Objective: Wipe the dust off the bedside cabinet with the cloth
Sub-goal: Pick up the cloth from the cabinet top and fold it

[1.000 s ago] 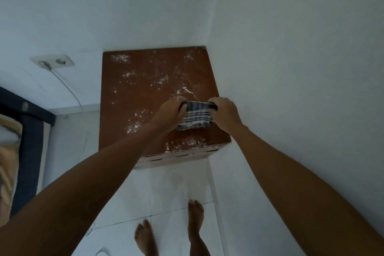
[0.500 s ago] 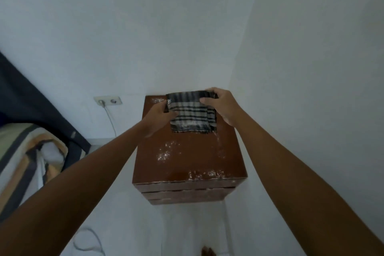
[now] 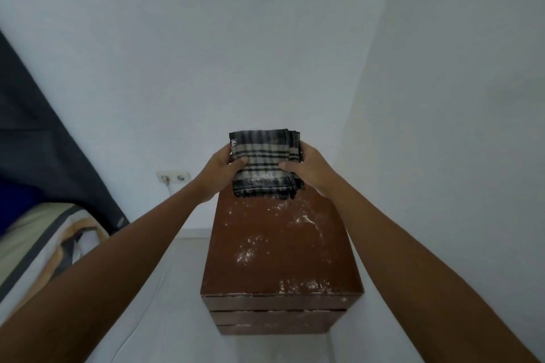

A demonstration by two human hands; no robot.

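One folded cloth [image 3: 263, 163], checked in black, grey and off-white, is held up over the far end of the cabinet top, its lower hem hanging just above or against the wood; which of the two cannot be told. White powder clings to its lower part and to a spot near its upper left corner. Two hands hold it: the left hand [image 3: 224, 168] grips the cloth's left edge with the thumb pressed over the front, and the right hand [image 3: 310, 167] grips the right edge the same way, thumb across the fabric.

Below stands one brown wooden bedside cabinet [image 3: 280, 262], set against the white wall on its right. Its top carries scattered patches of white dust [image 3: 246, 253], thickest along the front edge and mid-left. Three drawer fronts show on its face; their contents are not visible.

To the left, one white wall socket [image 3: 174, 177] has a cable plugged in. Further left lies a bed with striped bedding [image 3: 44, 242] beneath a dark blue curtain [image 3: 38, 138].
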